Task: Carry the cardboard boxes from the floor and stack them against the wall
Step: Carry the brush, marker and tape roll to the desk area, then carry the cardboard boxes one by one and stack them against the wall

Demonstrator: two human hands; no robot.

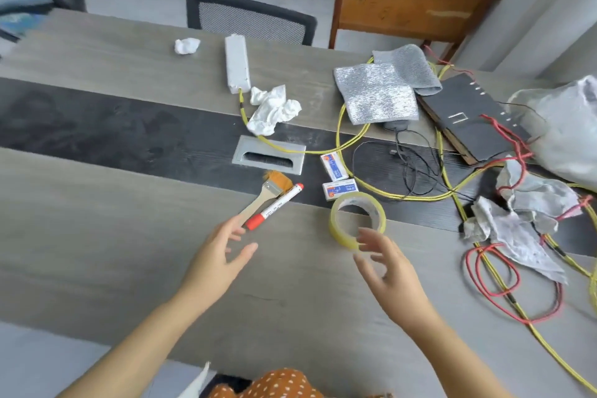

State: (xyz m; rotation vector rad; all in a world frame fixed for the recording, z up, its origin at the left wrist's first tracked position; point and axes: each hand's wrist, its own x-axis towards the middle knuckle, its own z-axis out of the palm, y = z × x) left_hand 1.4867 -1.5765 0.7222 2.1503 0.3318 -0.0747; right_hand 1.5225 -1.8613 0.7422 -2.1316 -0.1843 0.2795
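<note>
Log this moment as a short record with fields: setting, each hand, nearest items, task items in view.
setting: grey table with a dark centre strip
left hand: open, above the table, holding nothing
right hand: open, fingers close to the tape roll, not gripping it
near left hand: red marker lying beside a brush
other items: two small boxes, yellow cable, crumpled tissue
cardboard boxes: none in view

print on the marker [274, 205] and two small boxes [334, 166] is unreadable
</note>
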